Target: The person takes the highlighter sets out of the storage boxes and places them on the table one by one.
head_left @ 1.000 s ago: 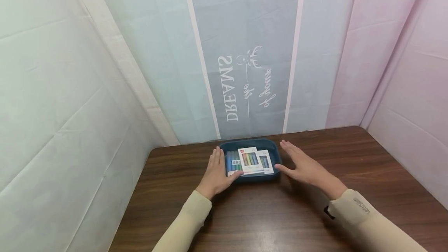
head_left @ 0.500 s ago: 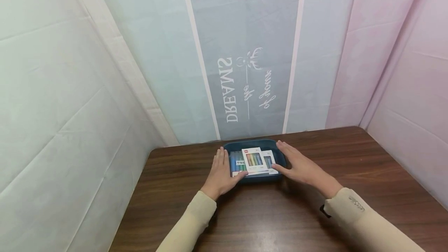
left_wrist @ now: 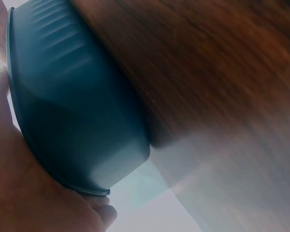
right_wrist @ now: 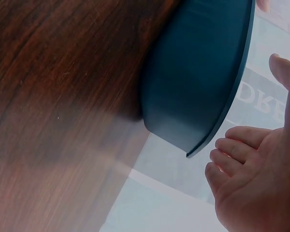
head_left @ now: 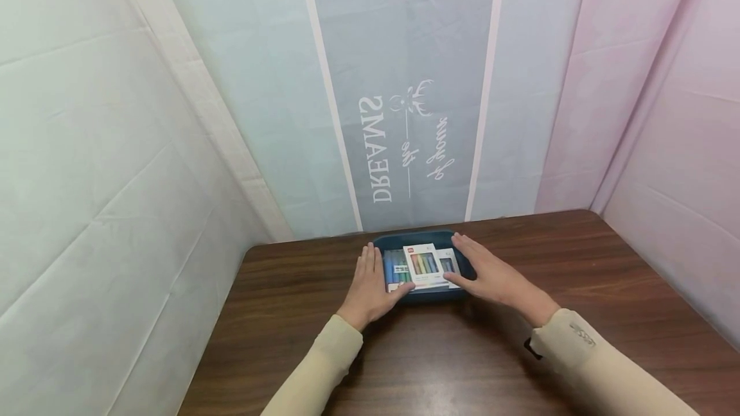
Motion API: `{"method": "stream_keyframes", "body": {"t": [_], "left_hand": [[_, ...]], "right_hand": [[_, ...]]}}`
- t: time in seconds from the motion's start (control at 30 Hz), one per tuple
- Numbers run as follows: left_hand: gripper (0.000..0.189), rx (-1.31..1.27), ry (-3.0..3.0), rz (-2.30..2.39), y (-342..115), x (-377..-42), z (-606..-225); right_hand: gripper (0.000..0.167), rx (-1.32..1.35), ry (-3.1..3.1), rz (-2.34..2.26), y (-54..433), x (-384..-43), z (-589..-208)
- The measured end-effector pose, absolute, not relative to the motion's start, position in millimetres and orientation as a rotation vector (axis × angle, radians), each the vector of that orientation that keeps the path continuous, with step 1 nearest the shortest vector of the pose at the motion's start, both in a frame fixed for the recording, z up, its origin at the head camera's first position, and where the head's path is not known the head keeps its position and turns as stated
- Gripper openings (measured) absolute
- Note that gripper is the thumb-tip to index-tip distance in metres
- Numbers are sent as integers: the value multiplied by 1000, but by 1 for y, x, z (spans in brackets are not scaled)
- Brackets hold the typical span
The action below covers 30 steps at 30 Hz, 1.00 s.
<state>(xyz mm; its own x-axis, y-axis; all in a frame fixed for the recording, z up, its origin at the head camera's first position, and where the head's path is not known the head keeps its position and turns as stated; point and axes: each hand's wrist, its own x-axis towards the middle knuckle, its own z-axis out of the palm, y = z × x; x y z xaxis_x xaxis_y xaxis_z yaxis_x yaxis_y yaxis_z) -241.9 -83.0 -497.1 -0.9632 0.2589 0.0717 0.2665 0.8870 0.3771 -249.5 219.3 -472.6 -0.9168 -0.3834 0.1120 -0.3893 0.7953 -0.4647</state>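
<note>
A dark blue plastic bin point(head_left: 432, 298) sits on the table near its back edge. Inside lie a clear pack of blue and green sticks point(head_left: 392, 275), a white box point(head_left: 425, 266) with a window of coloured sticks, and a second white box point(head_left: 448, 260) partly behind it. My left hand point(head_left: 367, 287) rests along the bin's left rim, fingers extended, thumb over the front corner. The left wrist view shows that hand point(left_wrist: 34, 198) right against the rim. My right hand point(head_left: 497, 275) is held at the right side, overlapping it. In the right wrist view its fingers point(right_wrist: 237, 150) are straight, apart from the bin.
The dark wood-grain table point(head_left: 405, 364) extends in front and to both sides. A printed cloth backdrop point(head_left: 410, 37) hangs just behind its back edge. Pale cloth walls stand at the left point(head_left: 115, 178) and right point(head_left: 682, 146).
The bin with its packs has slid a little to the right, and my left hand has moved along with it. My right hand has shifted left, over the bin's right side.
</note>
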Motion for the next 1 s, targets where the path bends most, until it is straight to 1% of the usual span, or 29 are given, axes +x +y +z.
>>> {"method": "stream_keyframes", "body": {"t": [0.27,0.73,0.83,1.0], "left_hand": [[118,-423,-3033,-589,-82,-238,-501],[117,-458,-3004,-547,-82,-228,-506],[117,-467,-3000,-542,-83,-227,-507],[117,-461,-3000,-540,-84,-224,-508]], "right_hand": [[101,632,-2974,699,212,-244,-478],[101,655,-2968,718,199,-235,-486],[100,648,-2968,710,196,-236,-487],[94,632,-2975,675,188,-239,-486]]}}
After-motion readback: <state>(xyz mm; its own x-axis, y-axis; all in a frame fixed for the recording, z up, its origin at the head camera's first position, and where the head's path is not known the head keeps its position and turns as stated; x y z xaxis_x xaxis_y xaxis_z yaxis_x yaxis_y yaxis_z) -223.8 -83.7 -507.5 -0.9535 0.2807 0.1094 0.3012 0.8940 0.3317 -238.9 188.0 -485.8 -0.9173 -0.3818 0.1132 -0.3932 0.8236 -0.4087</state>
